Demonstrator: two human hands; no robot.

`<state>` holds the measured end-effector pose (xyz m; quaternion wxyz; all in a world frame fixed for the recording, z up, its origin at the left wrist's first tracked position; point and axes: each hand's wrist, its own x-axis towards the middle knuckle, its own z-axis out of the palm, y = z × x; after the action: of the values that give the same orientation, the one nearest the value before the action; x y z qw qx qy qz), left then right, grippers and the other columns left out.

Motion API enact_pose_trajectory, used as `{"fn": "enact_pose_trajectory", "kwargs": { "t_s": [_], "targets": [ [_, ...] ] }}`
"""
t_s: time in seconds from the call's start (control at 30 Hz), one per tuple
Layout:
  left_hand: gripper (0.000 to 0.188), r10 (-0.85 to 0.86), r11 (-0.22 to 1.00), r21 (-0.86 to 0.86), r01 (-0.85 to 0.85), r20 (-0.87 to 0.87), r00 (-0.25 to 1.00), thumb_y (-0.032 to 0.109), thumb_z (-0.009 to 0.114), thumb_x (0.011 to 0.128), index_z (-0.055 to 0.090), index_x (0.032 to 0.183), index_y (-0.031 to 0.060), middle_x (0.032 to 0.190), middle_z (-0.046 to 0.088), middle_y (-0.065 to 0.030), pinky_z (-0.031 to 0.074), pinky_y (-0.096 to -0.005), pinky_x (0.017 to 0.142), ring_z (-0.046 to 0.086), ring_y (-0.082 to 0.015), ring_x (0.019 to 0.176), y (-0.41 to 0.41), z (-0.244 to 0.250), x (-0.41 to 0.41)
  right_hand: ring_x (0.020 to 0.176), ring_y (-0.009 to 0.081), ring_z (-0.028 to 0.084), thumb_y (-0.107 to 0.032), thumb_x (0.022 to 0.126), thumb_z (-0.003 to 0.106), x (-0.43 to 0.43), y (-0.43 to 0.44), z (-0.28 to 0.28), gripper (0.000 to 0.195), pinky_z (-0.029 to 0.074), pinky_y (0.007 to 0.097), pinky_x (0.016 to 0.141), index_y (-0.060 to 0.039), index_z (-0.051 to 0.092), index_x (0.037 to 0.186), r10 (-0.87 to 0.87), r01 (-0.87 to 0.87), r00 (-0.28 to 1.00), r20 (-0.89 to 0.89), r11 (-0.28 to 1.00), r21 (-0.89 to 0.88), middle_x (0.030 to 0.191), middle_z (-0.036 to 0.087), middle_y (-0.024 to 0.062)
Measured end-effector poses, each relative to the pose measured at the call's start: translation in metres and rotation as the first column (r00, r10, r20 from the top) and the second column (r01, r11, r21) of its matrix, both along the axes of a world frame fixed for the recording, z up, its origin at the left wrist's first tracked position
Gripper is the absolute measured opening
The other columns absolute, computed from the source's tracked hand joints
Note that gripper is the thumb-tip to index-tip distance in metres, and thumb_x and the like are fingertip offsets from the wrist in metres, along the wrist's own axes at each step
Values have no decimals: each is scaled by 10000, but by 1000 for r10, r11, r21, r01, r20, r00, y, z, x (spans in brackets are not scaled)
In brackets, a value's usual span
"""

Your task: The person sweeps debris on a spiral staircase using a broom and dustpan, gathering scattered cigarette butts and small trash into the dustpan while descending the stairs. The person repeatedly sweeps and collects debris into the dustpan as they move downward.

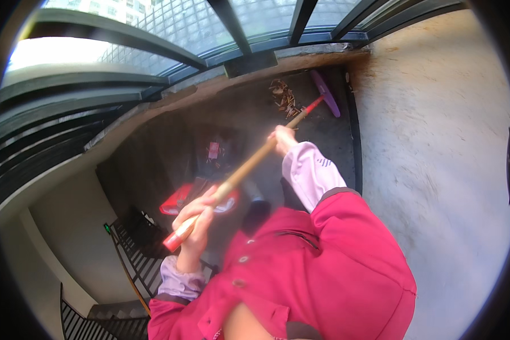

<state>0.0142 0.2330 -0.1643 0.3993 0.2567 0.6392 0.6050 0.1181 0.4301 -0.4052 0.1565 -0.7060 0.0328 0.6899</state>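
My left hand (195, 219) is closed round the wooden handle near its red end cap. Farther along the same handle (250, 163), my right hand (283, 138) grips it. The handle slants up to the right and ends in a long purple head (326, 93), either a broom or a floor squeegee, on the dark floor close to the wall. Just left of the head lies a pile of cigarette butts and debris (284, 100). A pink packet (213, 150) with a few more butts around it is on the floor nearer the middle. A red plastic bag or dustpan (178, 199) shows partly behind my left hand.
A scuffed pale wall (429, 148) stands at the right. Dark metal window bars (229, 25) run above a ledge (204, 87) at the far side. Stair railings (131, 250) and steps (119, 312) are at the lower left.
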Motion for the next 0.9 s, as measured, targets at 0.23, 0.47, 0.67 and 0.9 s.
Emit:
{"fn": "enact_pose_trajectory", "kwargs": {
  "t_s": [0.23, 0.47, 0.67, 0.9],
  "targets": [
    [22, 331, 924, -187, -333, -45, 943, -7, 512, 813, 530, 825, -2, 1016, 570, -204, 308, -509, 980, 495, -404, 1077, -101, 45, 34, 483, 231, 498, -76, 836, 420, -38, -106, 16, 77, 462, 372, 425, -1, 429, 848, 351, -351, 936, -9, 935, -42, 629, 484, 128],
    [81, 69, 998, 24, -66, -189, 980, 26, 568, 786, 529, 815, -39, 918, 576, -264, 367, -564, 924, 523, -444, 1006, -149, 82, 36, 433, 220, 471, -75, 819, 451, -9, -136, 84, 94, 447, 368, 388, 12, 435, 787, 165, -182, 970, -177, 980, -83, 571, 458, 112],
    [135, -247, 969, -35, 246, -23, 969, -45, 583, 759, 573, 875, 23, 1012, 595, -184, 340, -498, 957, 480, -397, 1102, -62, 25, 8, 445, 159, 424, -50, 809, 457, 61, -80, 11, 90, 402, 320, 405, -76, 435, 726, -129, 128, 991, -32, 991, -35, 552, 401, 30],
    [109, -277, 955, -138, 261, -117, 954, -17, 625, 719, 600, 825, -14, 930, 621, -176, 408, -488, 904, 531, -401, 1035, -55, 48, -31, 412, 215, 447, -55, 811, 421, -4, -104, 9, 51, 443, 378, 409, -29, 417, 768, -163, 152, 970, -180, 986, -73, 537, 420, 96]
  ]
}}
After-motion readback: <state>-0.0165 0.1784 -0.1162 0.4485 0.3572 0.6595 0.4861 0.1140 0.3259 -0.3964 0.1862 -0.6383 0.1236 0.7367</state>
